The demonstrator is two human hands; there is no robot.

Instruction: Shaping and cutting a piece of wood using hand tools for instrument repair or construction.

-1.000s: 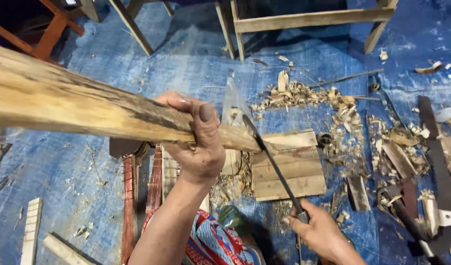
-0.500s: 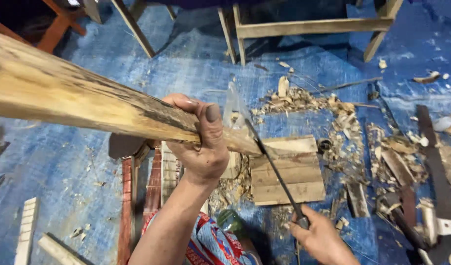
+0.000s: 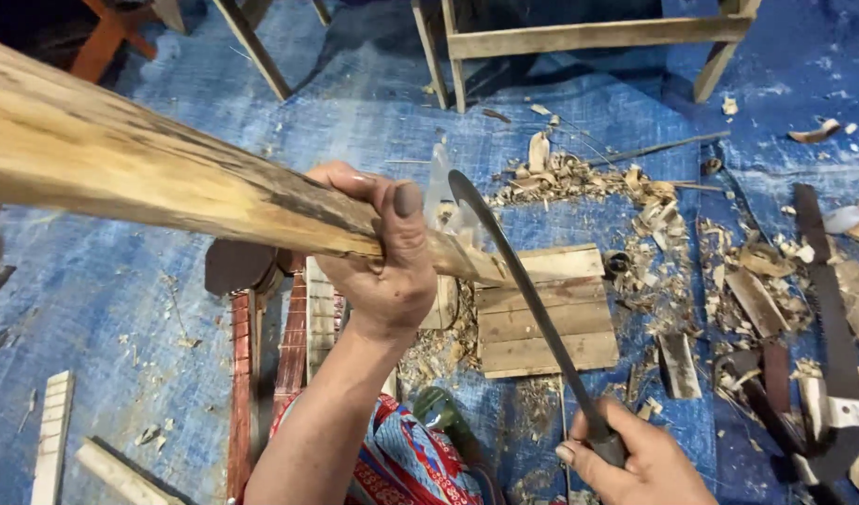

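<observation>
Two hands work: left hand (image 3: 382, 266) fingers clamp the plank (image 3: 167, 178) steady, right hand (image 3: 635, 463) fingers wrap the curved blade (image 3: 523, 290) for shaving.

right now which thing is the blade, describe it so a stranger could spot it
Start at the long pale wooden beam crossing the upper left, gripped by the left hand. At its near end a dark curved blade runs down to the right hand. Unlike the flat wood scraps around it, it is thin, dark metal with a hooked tip.
</observation>
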